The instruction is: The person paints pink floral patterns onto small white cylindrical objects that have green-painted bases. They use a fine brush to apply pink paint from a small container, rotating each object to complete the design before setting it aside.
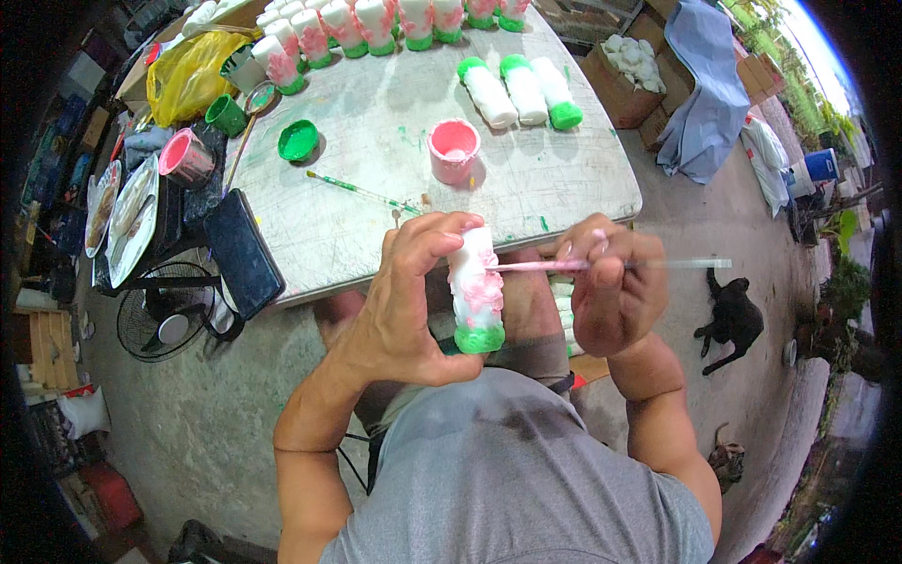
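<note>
My left hand point(404, 301) is closed around a white cylindrical figurine point(477, 282) with raised pink flowers and a green base, held upright between thumb and fingers. In my right hand point(615, 282) is a thin paintbrush point(540, 267), lying roughly level, its tip touching or very near the raised flowers; the handle's far end is blurred. Beyond them on the table stands a pink paint cup point(454, 167). A small green paint cup point(299, 141) and a second paintbrush point(362, 192) with green smears lie to its left.
Painted cylinders point(376, 28) stand in rows at the table's point(376, 94) far side. Several green-and-white ones point(522, 89) lie at the right. A phone point(243, 254) rests by the left edge, above a fan point(169, 315). A black animal point(731, 320) lies on the floor at right.
</note>
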Available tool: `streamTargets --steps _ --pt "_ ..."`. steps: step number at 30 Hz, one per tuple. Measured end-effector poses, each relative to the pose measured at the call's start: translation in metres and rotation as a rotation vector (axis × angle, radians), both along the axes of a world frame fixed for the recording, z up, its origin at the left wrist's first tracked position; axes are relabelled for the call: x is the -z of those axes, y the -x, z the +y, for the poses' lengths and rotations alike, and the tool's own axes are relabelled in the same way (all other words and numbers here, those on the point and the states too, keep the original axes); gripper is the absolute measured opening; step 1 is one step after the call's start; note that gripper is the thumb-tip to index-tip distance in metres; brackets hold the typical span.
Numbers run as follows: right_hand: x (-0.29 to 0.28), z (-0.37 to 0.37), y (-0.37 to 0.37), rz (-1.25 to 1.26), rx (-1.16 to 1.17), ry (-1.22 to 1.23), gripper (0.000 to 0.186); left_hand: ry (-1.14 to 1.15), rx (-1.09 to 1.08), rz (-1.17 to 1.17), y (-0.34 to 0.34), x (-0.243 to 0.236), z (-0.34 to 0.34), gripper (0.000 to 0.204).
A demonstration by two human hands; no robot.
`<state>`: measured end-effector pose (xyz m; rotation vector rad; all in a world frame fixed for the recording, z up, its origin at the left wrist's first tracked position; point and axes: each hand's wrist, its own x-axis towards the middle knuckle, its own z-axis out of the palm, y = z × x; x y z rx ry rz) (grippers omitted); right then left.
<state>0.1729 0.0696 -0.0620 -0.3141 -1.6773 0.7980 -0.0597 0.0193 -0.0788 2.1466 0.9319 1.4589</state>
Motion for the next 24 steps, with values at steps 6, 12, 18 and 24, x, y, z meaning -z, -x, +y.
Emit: streamTargets --steps 6,12,18,24 --pt "0.0 0.004 0.01 0.069 -0.085 0.263 0.015 -0.02 -0.001 -0.039 -0.001 0.002 0.001 0.104" --pt "-0.007 -0.002 -0.001 -0.13 0.128 -0.032 0.012 -0.032 -0.036 -0.122 -0.006 0.01 0.003 0.11" --pt "-0.029 -0.008 0.0 -0.468 0.139 -0.407 0.019 -0.08 -0.18 0.066 -0.007 -0.001 -0.001 0.111" --pt "-0.02 -0.011 0.009 -0.274 0.151 -0.337 0.015 -0.093 -0.201 0.092 -0.006 -0.001 -0.002 0.108"
